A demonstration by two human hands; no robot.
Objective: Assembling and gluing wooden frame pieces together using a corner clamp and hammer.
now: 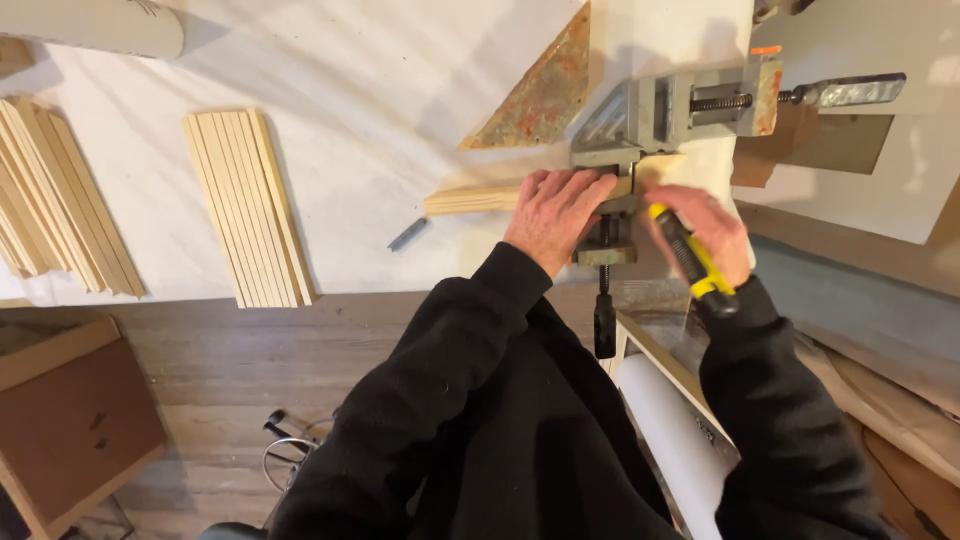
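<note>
My left hand (553,212) presses flat on a pale wooden strip (470,198) where it enters a grey metal corner clamp (650,110). My right hand (712,228) grips a tool with a yellow and black handle (690,258), its working end hidden under the hand beside the clamp. A second short piece of wood (662,166) sits in the clamp's other jaw. The clamp's lower screw with a black handle (605,322) hangs over the table edge. Both arms wear black sleeves.
The white worktable (360,120) carries a row of wooden strips (246,205), a larger stack at the left edge (55,200), a mottled triangular piece (540,95), a small grey object (407,234) and a cardboard tube (95,25). A brown box (65,410) stands on the wood floor below.
</note>
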